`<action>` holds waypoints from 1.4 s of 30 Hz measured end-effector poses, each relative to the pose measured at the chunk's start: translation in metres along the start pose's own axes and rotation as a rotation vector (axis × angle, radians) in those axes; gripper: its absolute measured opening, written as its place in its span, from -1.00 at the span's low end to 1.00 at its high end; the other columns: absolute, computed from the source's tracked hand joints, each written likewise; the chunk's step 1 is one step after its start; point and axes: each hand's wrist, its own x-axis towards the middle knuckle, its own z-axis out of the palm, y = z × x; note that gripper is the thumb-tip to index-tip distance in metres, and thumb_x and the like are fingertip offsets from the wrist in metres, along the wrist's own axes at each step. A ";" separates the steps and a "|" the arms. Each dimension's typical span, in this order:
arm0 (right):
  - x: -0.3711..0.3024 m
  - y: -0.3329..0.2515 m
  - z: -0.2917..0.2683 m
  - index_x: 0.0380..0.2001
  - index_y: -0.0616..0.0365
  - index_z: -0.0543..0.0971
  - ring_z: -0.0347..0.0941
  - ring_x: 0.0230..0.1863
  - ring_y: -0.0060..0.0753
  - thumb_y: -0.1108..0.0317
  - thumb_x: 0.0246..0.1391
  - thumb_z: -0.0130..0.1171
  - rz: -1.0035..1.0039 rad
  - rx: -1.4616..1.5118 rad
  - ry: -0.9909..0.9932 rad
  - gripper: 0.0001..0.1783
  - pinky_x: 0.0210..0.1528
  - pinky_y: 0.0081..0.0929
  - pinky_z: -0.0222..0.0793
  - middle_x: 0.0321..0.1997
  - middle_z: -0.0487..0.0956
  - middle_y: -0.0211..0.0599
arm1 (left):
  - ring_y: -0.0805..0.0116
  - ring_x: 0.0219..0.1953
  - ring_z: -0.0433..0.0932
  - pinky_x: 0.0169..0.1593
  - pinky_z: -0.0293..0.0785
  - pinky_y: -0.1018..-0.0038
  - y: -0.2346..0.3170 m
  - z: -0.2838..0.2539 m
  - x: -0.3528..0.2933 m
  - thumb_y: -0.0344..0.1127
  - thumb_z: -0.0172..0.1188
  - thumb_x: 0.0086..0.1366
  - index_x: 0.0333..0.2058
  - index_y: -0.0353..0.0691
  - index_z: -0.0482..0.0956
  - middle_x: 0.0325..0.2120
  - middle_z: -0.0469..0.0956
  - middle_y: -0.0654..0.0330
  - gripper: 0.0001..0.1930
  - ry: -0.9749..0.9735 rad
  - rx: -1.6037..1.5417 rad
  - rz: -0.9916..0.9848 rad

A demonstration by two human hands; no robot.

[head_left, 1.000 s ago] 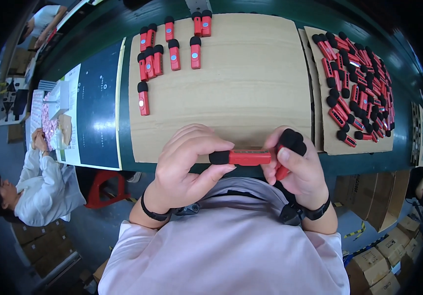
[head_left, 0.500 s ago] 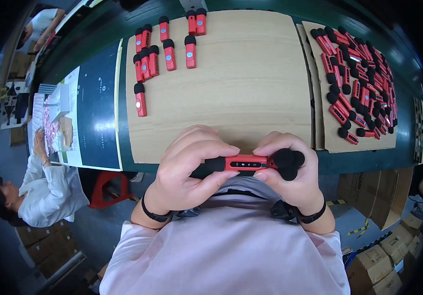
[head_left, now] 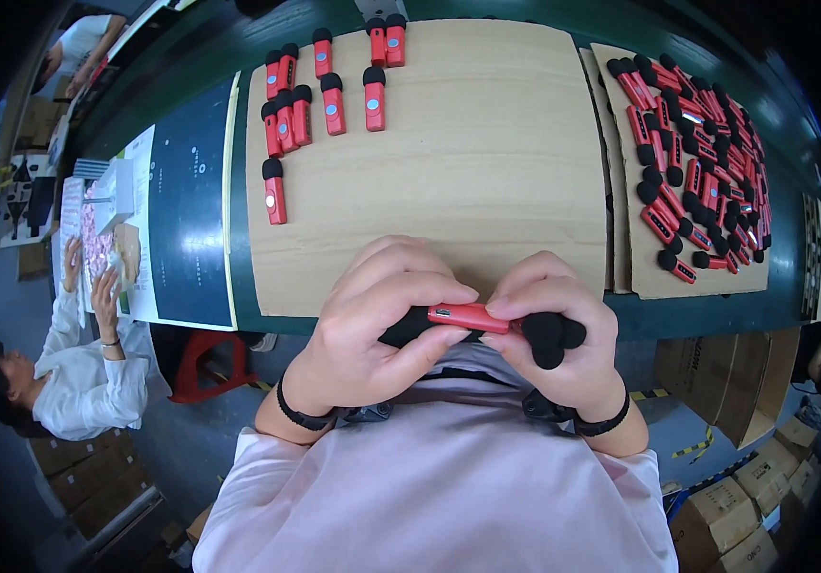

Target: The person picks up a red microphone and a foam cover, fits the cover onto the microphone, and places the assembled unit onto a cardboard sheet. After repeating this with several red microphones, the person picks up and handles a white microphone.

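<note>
A small red wireless microphone (head_left: 468, 317) with a black foam head is held level between my two hands, just off the table's near edge. My left hand (head_left: 372, 306) pinches it at its foam end, which the fingers partly cover. The thumb and forefinger of my right hand (head_left: 568, 294) grip its other end. Curled in that same palm are further microphones; mostly their black foam heads (head_left: 549, 336) show, and their bodies are largely hidden. The side of the pinched microphone facing up carries a small metal-rimmed port slot.
On the cardboard sheet (head_left: 430, 181) before me, several red microphones (head_left: 374, 100) stand grouped at the far left. A dense heap of them (head_left: 706, 172) covers another cardboard piece at right. A co-worker (head_left: 86, 368) sits at left by a red stool (head_left: 205, 368). Cartons (head_left: 726, 382) stand lower right.
The microphone between my hands has been rolled about its length: the face with the row of small buttons has given way to the port side. The co-worker's hand has come up.
</note>
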 end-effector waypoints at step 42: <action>-0.007 -0.013 0.010 -0.22 0.26 0.51 0.49 -0.32 -0.51 0.60 -0.08 0.35 0.206 -0.132 0.096 -0.68 -0.30 -0.59 0.39 -0.31 0.56 -0.31 | 0.14 -0.15 0.50 -0.01 0.34 0.27 -0.013 -0.057 -0.016 -0.41 0.35 0.00 -0.20 -0.22 0.57 -0.24 0.54 0.18 -0.67 0.092 0.757 -0.137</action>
